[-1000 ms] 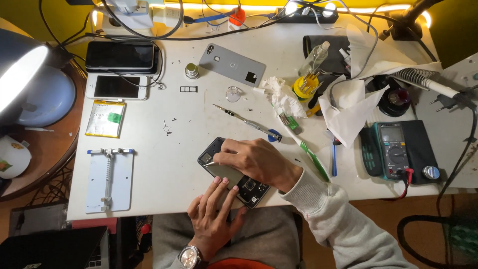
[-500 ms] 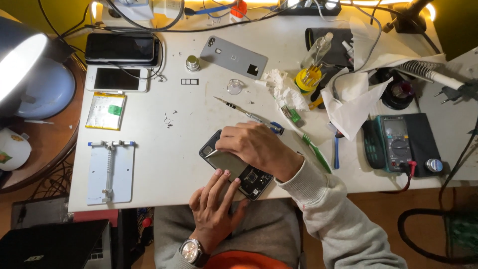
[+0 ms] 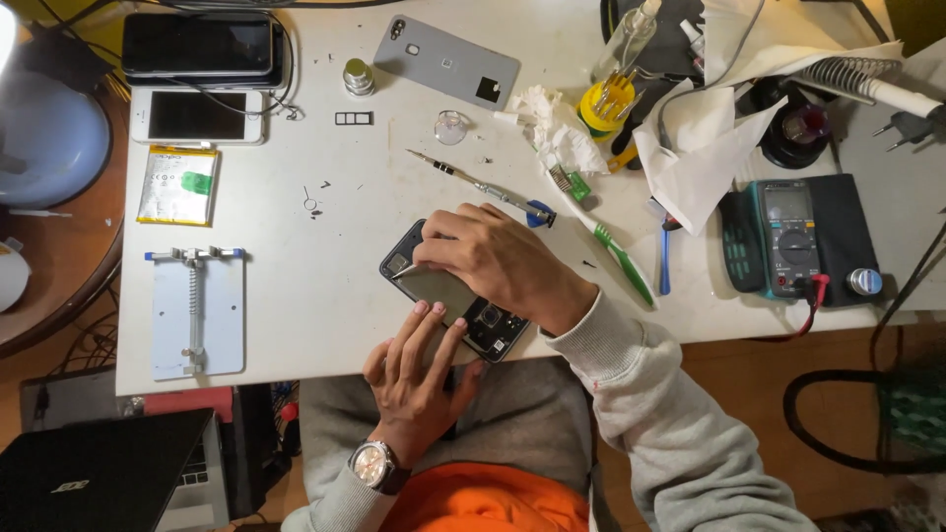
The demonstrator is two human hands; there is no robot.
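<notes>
An opened dark phone (image 3: 485, 326) lies at an angle near the front edge of the white table (image 3: 315, 315), its inner parts showing at the lower right end. My right hand (image 3: 498, 261) lies over its upper half, fingers pressing on a flat grey plate (image 3: 434, 288) set on the phone. My left hand (image 3: 419, 369), a watch on its wrist, comes up from below, and its fingertips touch the phone's near edge.
Just beyond the phone lie a thin screwdriver (image 3: 473, 182) and a green toothbrush (image 3: 616, 258). A multimeter (image 3: 793, 236) sits right. On the left are a board holder (image 3: 195, 310), a battery (image 3: 177, 185), a white phone (image 3: 197, 115) and a grey back cover (image 3: 445, 61).
The view has shifted closer over the table. Both hands stay on the phone; my right hand has slid slightly along it and my left fingers have moved up against its edge.
</notes>
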